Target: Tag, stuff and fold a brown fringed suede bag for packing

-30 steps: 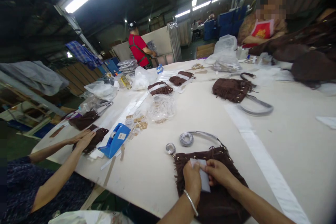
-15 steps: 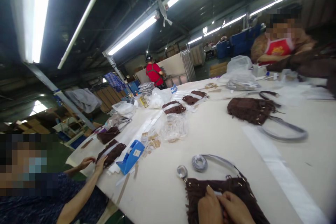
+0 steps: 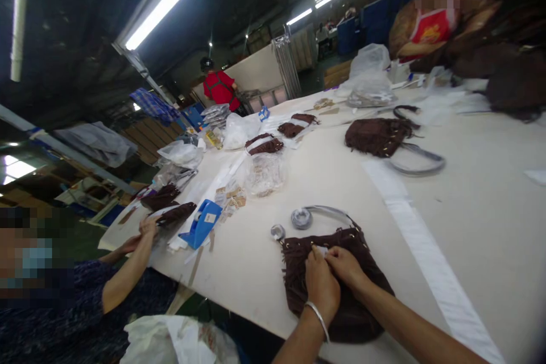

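A brown fringed bag point(image 3: 294, 278) lies on the white table point(image 3: 469, 205) near its front edge, its grey wrapped strap point(image 3: 319, 213) curling behind it. My left hand point(image 3: 321, 285) and my right hand point(image 3: 344, 266) rest on top of the bag, fingers pinched together at its opening on a small white piece point(image 3: 322, 250) that is mostly hidden between them. A bangle circles my left wrist.
A co-worker at the left holds a brown bag point(image 3: 173, 215) beside a blue tape dispenser point(image 3: 200, 224). More brown bags point(image 3: 375, 136), plastic bags point(image 3: 262, 173) and tags lie across the table. A long white strip point(image 3: 426, 261) runs to my right. Other people work farther off.
The pale card that my hands held flat on the bag a second ago is now nearly out of sight at the bag's opening. The camera tilted up, then back down.
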Available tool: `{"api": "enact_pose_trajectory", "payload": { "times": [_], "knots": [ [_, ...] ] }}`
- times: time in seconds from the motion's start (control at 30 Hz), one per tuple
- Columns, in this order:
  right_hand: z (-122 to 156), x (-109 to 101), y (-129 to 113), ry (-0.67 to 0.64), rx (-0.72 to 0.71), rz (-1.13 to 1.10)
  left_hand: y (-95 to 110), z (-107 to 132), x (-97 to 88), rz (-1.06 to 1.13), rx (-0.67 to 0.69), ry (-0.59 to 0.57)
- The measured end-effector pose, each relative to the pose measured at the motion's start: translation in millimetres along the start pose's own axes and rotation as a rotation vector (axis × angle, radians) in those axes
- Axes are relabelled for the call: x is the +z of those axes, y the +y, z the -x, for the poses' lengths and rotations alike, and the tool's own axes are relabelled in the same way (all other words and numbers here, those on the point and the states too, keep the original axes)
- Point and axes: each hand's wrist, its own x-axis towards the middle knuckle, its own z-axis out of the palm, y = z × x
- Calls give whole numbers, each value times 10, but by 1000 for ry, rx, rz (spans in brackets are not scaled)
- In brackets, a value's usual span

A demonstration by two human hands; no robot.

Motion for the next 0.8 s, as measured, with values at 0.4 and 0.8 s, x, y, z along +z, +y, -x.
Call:
{"api": "enact_pose_trajectory", "payload": {
  "times": [0.4,0.8],
  "knots": [
    [275,-193,-169,-167,-60,-274,-123,15,52,-176,112,-11],
    [111,-154,-137,-223,-59,-168,-154,2,-38,-114,146,-33]
  ]
}}
